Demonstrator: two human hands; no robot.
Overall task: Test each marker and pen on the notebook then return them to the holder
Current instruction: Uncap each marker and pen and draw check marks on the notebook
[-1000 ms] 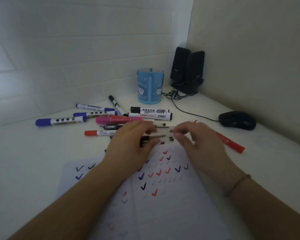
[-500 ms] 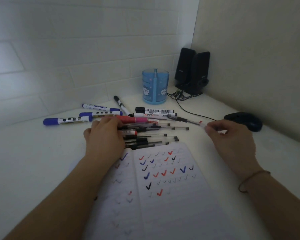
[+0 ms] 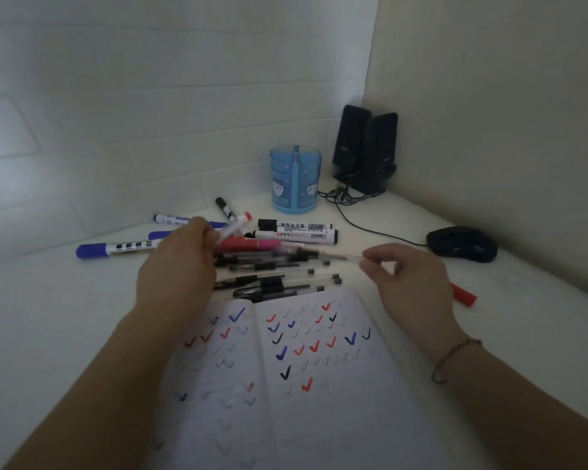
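The notebook (image 3: 319, 368) at the worktop's near edge is covered in ticks, so testing looks well advanced. Yet the holder (image 3: 296, 179) near the back corner appears empty, and the markers and pens (image 3: 275, 266) lie heaped between them; nearly all returning remains. The left hand (image 3: 180, 266) grips a red-capped marker (image 3: 236, 225); the right hand (image 3: 408, 283) pinches a clear pen (image 3: 340, 256).

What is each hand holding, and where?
Left hand: red-capped white marker, by its barrel. Right hand: clear slim pen, pinched at one end.
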